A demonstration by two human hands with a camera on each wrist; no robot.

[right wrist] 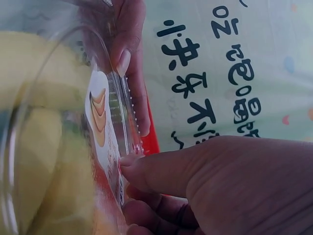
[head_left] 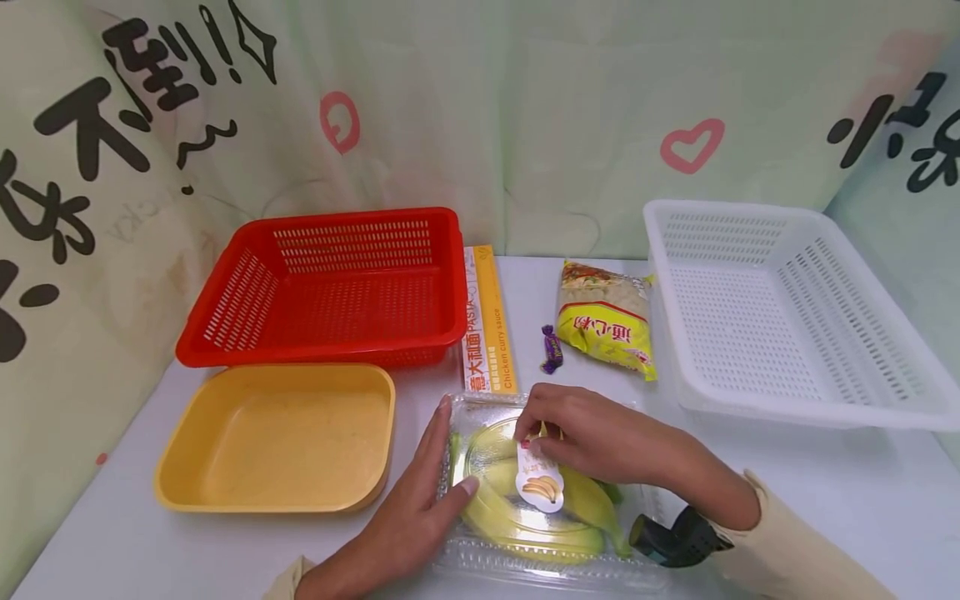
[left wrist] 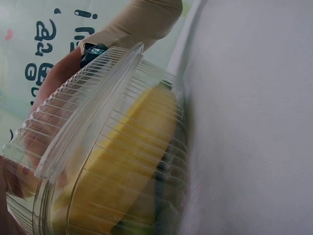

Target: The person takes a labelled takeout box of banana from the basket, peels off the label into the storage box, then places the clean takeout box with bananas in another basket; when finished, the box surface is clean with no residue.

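Observation:
A clear plastic clamshell box (head_left: pixel 480 546) of yellow bananas (head_left: pixel 592 500) sits at the table's front, its lid down. My left hand (head_left: pixel 416 500) rests against its left side, fingers straight along the wall and thumb on the lid. Over the lid, my right hand (head_left: pixel 577 429) pinches the upper end of a white banana-picture label (head_left: pixel 538 487) between thumb and curled fingers. The right wrist view shows that thumb (right wrist: pixel 142 169) on the label's edge, most of the label flat against the lid. Through the box's ribbed wall, the left wrist view shows a banana (left wrist: pixel 122 161).
Behind are a red basket (head_left: pixel 322 354), a yellow tub (head_left: pixel 277 496), a pasta box (head_left: pixel 491 333), a small purple-wrapped candy (head_left: pixel 552 348), a bag of macaroni (head_left: pixel 607 321) and a white basket (head_left: pixel 810 408). A printed curtain (head_left: pixel 577 108) hangs along the table's back.

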